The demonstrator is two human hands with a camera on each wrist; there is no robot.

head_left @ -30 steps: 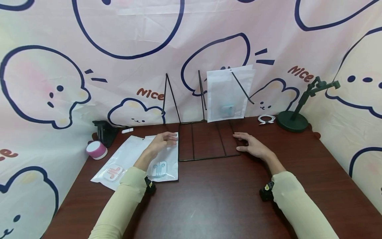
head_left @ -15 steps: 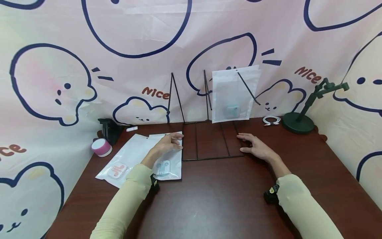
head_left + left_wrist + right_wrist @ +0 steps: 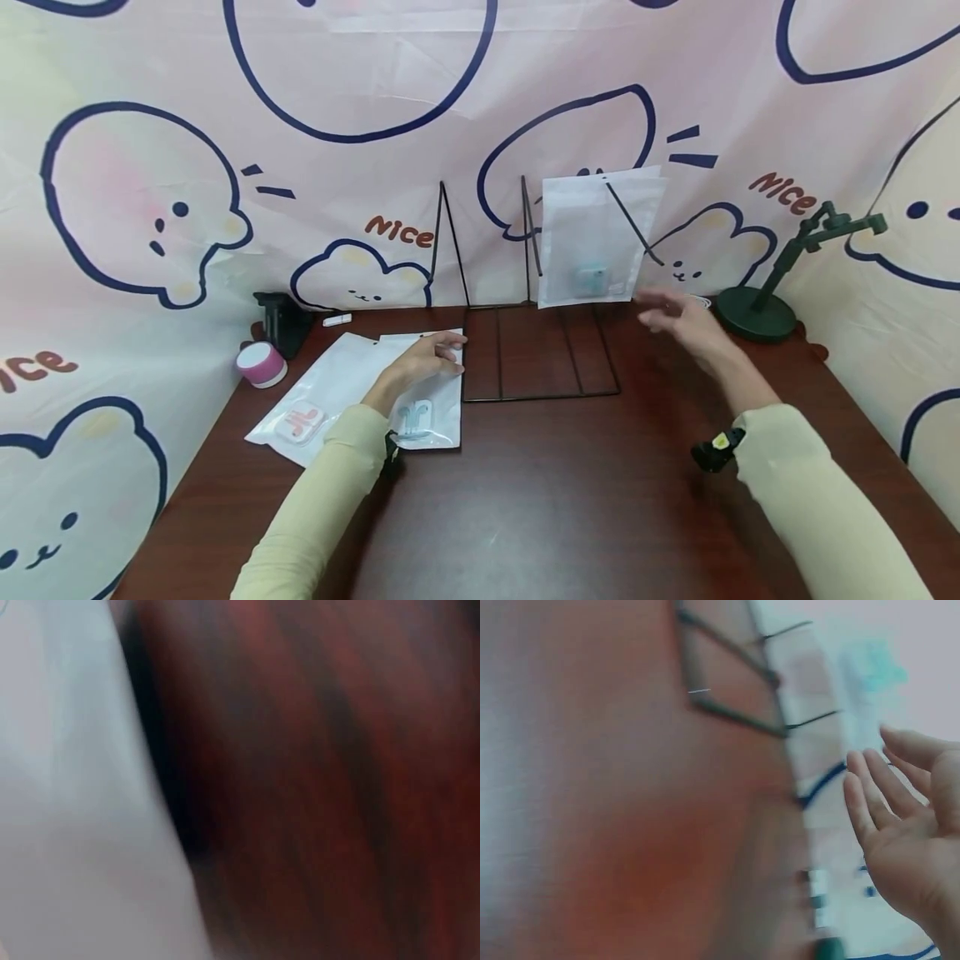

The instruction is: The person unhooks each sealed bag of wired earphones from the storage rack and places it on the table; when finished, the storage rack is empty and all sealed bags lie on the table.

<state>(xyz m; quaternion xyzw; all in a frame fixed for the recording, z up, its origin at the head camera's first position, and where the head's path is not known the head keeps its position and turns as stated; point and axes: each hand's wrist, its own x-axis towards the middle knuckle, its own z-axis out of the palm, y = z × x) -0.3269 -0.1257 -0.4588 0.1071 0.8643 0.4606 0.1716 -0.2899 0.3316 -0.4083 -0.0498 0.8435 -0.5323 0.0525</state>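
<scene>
My left hand (image 3: 420,362) lies over a white pouch (image 3: 442,421) with blue earphones printed on it, fingertips at the left side of a black wire rack (image 3: 540,397). A second pouch (image 3: 341,367), with a pink earphone print, lies partly under it. White pouch material (image 3: 82,825) fills the left side of the blurred left wrist view. My right hand (image 3: 686,325) is raised near the lower right corner of a white pouch (image 3: 581,225) that hangs on the rack's right arm. Its fingers are extended with nothing between them, as the right wrist view of that hand (image 3: 907,817) shows.
A green stand (image 3: 757,312) is at the back right, with a coiled white cable (image 3: 702,301) mostly hidden behind the hand. At the back left are a pink-and-white jar (image 3: 261,365), a black holder (image 3: 283,325) and a small white stick (image 3: 337,320). A patterned cloth rises behind.
My right hand has left the rack's right side and risen back and right, toward the hanging pouch. My left hand stays at the rack's left side. The head view has shifted slightly.
</scene>
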